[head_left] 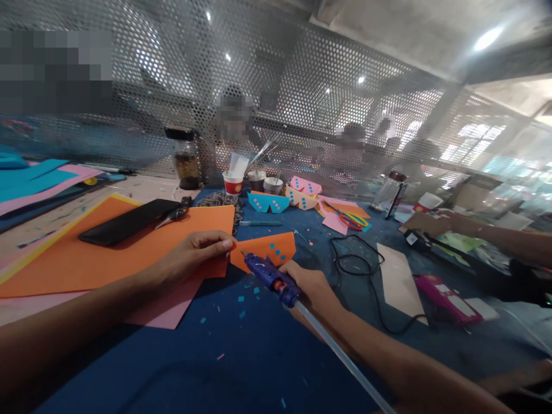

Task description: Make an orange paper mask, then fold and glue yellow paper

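Observation:
My left hand (211, 246) pinches the left end of an orange paper mask (259, 246), which has small blue squares stuck on its right part. In my right hand (313, 284) is a blue hot glue gun (269, 276), with a long clear glue stick (340, 353) coming out of its back. Its nozzle points at the mask's left part, close to the paper; whether it touches I cannot tell. Beyond stand a blue paper mask (268, 202), a peach one (301, 199) and a pink one (305, 186).
Orange sheets (129, 253) with a black case (131, 221) and small snips (173, 215) lie at left. Scissors (353, 220), a black cord (375, 287) and a magenta box (448, 300) are at right. Cups (233, 184) and a jar (186, 161) stand behind. Another person's arm (504, 233) reaches in.

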A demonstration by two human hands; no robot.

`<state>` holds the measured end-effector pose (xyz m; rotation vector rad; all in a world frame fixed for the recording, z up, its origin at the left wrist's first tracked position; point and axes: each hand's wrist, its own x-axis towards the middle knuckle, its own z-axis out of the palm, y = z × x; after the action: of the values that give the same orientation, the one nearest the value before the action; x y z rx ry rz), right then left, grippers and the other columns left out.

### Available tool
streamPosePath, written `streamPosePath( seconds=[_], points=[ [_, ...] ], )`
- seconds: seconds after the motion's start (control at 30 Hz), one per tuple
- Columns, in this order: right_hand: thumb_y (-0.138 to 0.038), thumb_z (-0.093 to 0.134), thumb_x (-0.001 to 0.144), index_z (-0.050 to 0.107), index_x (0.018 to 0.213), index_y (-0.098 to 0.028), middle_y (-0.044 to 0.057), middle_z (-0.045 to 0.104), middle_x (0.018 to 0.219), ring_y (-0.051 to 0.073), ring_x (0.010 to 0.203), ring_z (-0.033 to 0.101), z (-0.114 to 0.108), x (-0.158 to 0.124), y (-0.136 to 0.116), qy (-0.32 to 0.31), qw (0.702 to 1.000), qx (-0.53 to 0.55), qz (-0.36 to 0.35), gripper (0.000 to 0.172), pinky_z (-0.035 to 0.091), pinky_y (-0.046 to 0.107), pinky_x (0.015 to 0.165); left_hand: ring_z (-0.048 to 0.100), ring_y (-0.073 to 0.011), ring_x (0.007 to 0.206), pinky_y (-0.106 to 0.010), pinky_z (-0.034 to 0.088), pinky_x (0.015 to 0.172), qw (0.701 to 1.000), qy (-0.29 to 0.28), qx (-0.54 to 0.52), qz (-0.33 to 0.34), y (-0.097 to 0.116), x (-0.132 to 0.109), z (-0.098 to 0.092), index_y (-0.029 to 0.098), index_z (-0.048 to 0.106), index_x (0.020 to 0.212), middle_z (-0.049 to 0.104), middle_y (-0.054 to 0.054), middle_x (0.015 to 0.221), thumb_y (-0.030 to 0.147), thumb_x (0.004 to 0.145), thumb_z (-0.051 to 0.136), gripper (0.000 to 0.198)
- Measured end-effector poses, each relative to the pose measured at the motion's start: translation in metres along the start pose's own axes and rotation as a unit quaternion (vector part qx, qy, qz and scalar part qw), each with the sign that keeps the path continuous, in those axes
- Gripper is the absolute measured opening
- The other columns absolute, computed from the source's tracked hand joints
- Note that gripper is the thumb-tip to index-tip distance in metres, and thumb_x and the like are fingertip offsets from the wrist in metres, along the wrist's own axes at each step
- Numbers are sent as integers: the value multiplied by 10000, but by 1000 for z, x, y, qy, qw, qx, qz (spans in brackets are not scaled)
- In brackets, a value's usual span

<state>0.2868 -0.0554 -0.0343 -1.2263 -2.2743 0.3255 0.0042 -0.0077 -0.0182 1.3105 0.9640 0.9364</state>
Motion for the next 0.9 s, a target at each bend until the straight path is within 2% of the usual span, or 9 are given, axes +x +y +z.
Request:
streamPosePath(
  seconds=[0.17,0.37,0.5,0.63,0.9],
  points=[
    [-138,632,774,597,946,-228,-37,700,761,124,622,639,-1,-2,-3,11,1000,1,-9,198,330,190,567,577,-152,625,-257,460,559,1000,-21,1,-4,1,2,-3,229,747,931,664,-12,725,486,846,776,272],
    [-134,600,770,588,978,-225,-29,701,765,130,636,646,-5,-2,-5,7,1000,25,-18,227,347,194,584,674,-225,821,-325,543,693,999,-32,29,6,2,5,-6,218,757,946,735,-78,899,489,855,771,287],
    [-159,614,776,584,965,-230,-41,681,739,121,611,616,-5,-3,-5,-11,1000,12,3,204,331,192,568,640,-181,768,-277,509,661,999,-23,46,13,0,5,-7,219,749,929,698,-42,850,487,873,759,274],
    [-167,585,815,573,985,-224,-38,667,756,108,596,576,-6,-5,-8,0,1000,24,-11,179,334,195,579,602,-145,761,-234,472,661,997,-19,60,43,-2,5,-9,226,755,928,654,-11,815,474,877,764,253],
    [-150,564,811,550,979,-220,-32,626,767,118,619,551,-12,-6,-14,-2,999,39,-19,183,346,208,612,595,-146,792,-239,467,702,996,-27,67,57,-5,6,-12,227,748,927,650,-6,824,459,894,751,234]
  ],
)
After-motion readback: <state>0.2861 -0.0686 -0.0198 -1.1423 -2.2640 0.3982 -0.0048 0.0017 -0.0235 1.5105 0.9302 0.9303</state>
